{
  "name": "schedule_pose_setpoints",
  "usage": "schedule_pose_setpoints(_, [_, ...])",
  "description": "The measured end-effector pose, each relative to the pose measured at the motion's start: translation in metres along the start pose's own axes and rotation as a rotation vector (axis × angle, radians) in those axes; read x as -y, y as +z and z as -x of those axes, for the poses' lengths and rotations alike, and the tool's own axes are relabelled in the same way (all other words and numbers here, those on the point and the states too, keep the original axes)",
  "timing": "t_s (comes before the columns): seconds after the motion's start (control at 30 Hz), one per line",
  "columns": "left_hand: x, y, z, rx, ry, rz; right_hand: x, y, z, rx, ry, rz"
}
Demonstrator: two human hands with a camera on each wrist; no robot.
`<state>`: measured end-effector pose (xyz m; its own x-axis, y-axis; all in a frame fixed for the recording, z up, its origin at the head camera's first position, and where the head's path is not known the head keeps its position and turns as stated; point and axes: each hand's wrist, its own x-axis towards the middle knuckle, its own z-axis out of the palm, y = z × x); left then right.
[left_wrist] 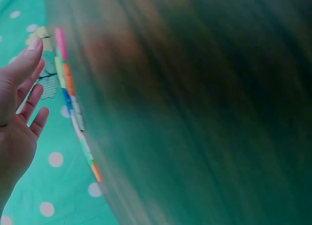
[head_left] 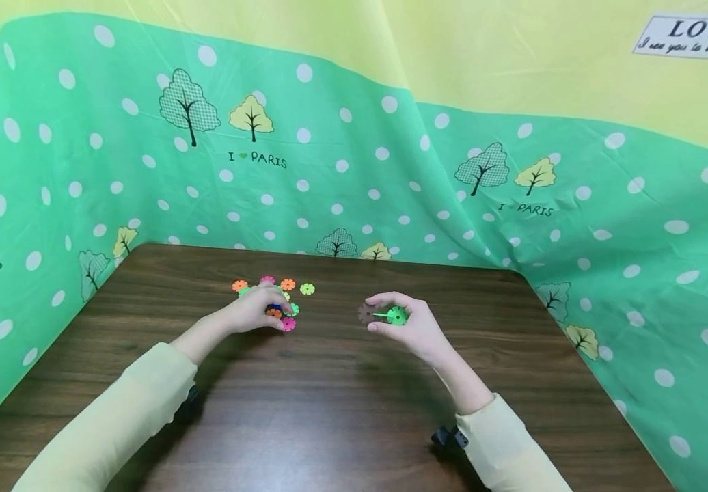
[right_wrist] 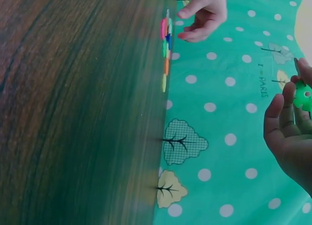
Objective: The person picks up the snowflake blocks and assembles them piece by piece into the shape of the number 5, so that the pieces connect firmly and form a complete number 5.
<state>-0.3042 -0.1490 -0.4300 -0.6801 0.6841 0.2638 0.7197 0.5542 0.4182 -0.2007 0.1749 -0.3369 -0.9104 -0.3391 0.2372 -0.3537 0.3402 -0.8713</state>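
Note:
Small notched flower-shaped plastic discs lie in a loose cluster on the table, among them a pink disc (head_left: 288, 324), an orange disc (head_left: 288, 284) and a yellow-green disc (head_left: 307, 289). Over this cluster is my left hand (head_left: 254, 309), its fingers spread apart and nothing seen between them; it covers part of the pile. To the right, my right hand (head_left: 408, 325) holds a green disc (head_left: 397, 315) between thumb and fingers. A brown disc (head_left: 365, 313) and a thin green edge (head_left: 380, 315) sit beside it, seemingly joined. In the right wrist view, the green disc shows near the fingers (right_wrist: 275, 113).
The dark wooden table (head_left: 305, 403) extends around both hands. A green dotted cloth (head_left: 354, 184) with printed trees hangs behind it and along both sides. Dark wrist cameras, such as the right camera (head_left: 449, 437), sit near the sleeves.

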Motion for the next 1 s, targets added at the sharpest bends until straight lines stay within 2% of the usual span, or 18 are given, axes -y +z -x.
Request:
schedule_pose_setpoints(0.17, [0.0067, 0.0083, 0.0008, 0.055, -0.019, -0.047, -0.0025, 0.0018, -0.0013, 0.004, 0.005, -0.004])
schedule_pose_setpoints(0.4, [0.0098, 0.0114, 0.0006, 0.056, -0.031, -0.05, -0.0027, 0.0034, -0.003, 0.015, 0.007, 0.011])
schedule_pose_setpoints(0.53, [0.0109, 0.0099, 0.0024, 0.045, -0.002, -0.04, -0.003, 0.0038, -0.0038, 0.02, 0.01, 0.013])
schedule_pose_setpoints(0.67, [0.0111, 0.0072, 0.0032, 0.01, 0.062, -0.029, -0.0036, 0.004, -0.0043, 0.019, 0.009, 0.006])
schedule_pose_setpoints(0.77, [0.0105, 0.0057, 0.002, -0.011, 0.074, -0.039, -0.0036, 0.0043, -0.0046, 0.017, 0.005, -0.006])
schedule_pose_setpoints(0.9, [0.0088, 0.0051, -0.0004, -0.017, 0.013, -0.043, -0.0019, 0.0052, -0.0045, 0.015, -0.005, -0.013])
schedule_pose_setpoints(1.0, [0.0067, 0.0052, -0.002, -0.03, -0.01, -0.02, -0.0002, 0.0058, -0.0038, 0.016, -0.011, -0.016])
